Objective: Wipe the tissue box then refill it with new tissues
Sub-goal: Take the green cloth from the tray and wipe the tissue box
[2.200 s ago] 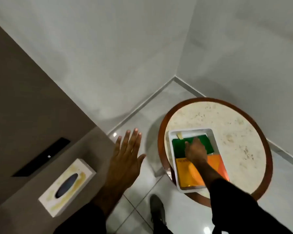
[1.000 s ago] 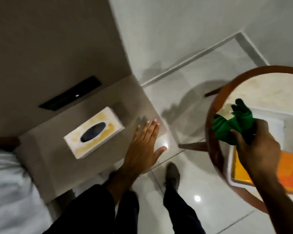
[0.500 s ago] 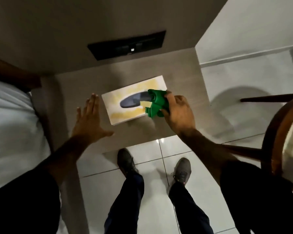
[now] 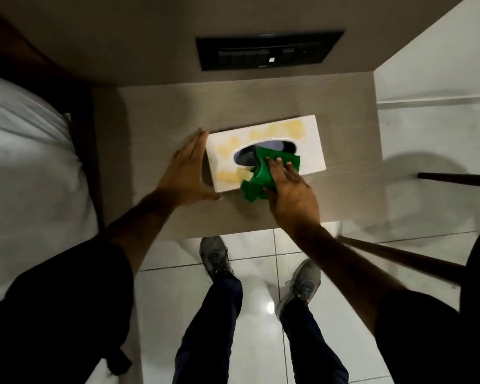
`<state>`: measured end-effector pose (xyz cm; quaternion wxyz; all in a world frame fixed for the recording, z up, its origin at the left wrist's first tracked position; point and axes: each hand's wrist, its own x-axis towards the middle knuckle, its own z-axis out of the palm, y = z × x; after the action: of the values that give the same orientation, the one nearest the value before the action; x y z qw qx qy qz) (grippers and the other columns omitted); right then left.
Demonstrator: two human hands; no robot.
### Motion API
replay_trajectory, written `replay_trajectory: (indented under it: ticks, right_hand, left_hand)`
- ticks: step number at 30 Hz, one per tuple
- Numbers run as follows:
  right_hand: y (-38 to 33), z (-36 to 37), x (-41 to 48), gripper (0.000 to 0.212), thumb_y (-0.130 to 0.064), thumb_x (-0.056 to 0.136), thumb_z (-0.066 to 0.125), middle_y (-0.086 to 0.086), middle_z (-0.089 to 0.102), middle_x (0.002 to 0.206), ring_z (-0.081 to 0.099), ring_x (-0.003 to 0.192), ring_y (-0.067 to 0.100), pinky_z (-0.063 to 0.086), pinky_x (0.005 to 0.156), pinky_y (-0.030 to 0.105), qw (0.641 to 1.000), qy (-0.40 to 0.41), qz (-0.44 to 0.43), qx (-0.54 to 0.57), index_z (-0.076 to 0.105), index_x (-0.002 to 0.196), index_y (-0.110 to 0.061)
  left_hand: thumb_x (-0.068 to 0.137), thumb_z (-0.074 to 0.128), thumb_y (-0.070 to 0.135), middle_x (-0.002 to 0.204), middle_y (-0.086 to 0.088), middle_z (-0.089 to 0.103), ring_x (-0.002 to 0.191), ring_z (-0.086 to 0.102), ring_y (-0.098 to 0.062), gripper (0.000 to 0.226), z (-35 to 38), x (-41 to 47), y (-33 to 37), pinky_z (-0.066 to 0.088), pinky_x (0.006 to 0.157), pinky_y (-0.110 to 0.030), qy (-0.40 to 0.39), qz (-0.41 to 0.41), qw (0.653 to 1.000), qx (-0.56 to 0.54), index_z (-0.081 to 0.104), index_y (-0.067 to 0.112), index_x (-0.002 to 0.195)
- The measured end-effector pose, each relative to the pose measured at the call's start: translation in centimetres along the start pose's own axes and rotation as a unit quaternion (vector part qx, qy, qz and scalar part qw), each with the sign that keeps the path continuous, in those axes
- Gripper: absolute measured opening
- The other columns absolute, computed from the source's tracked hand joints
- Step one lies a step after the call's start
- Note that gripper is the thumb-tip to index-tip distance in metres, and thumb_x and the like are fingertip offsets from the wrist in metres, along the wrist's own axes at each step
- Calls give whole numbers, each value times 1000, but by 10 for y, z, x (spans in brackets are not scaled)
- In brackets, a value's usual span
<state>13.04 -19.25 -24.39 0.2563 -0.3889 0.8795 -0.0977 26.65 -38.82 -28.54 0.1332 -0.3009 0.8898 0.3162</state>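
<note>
A white tissue box [image 4: 308, 139] with yellow smears and a dark oval slot lies on the beige bedside table [image 4: 155, 112]. My left hand [image 4: 187, 170] rests flat against the box's left end, fingers straight. My right hand [image 4: 288, 189] presses a crumpled green cloth [image 4: 257, 176] onto the box's top and near edge, covering part of the slot. A pale yellow tag pokes out of the cloth.
A black switch panel [image 4: 269, 49] sits in the wall behind the table. A white bed [image 4: 25, 162] lies to the left. At the right are the dark legs [image 4: 399, 257] and rim of the round table. My feet stand on glossy white tiles below.
My left hand moved right and now touches the box's left end. My right hand slid the green cloth further onto the box top. The view came closer.
</note>
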Motion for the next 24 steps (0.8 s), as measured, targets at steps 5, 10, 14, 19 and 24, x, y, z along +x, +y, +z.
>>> replay_trajectory:
  ticks: [5,10,14,19,24]
  right_hand:
    - [-42,19,13,60,-32,96,55,5,36,158,30,147,30,31,118,44,996,-12,-86,-3,35,151,-22]
    - [-64,28,38,71,-25,88,68,7,32,160,26,147,34,16,120,46,981,-34,-171,-89,35,151,-19]
    - [-69,12,63,73,-31,93,60,4,18,164,13,151,31,9,124,46,978,-46,-138,-148,22,155,-23]
    - [-11,-27,93,72,-29,99,46,2,4,166,7,152,31,11,123,46,976,-93,-16,-198,4,157,-25]
    - [35,-59,87,71,-20,102,43,6,3,166,12,152,28,13,124,40,971,-121,40,-201,0,158,-22]
  left_hand:
    - [53,95,47,168,-11,18,155,16,-28,141,4,3,-7,21,124,-51,20,15,999,-27,13,9,161]
    - [51,95,46,167,-13,20,155,17,-30,139,9,3,-12,20,124,-53,37,25,997,-66,17,7,160]
    - [42,86,62,164,-3,28,150,29,-26,143,10,6,-11,29,120,-54,36,15,996,-78,16,18,159]
    - [43,89,59,158,-3,35,141,42,-27,142,10,5,-13,33,117,-55,30,3,999,-43,15,20,157]
    - [45,92,53,156,-5,38,140,43,-28,141,12,5,-13,32,117,-53,33,-3,998,-44,13,21,157]
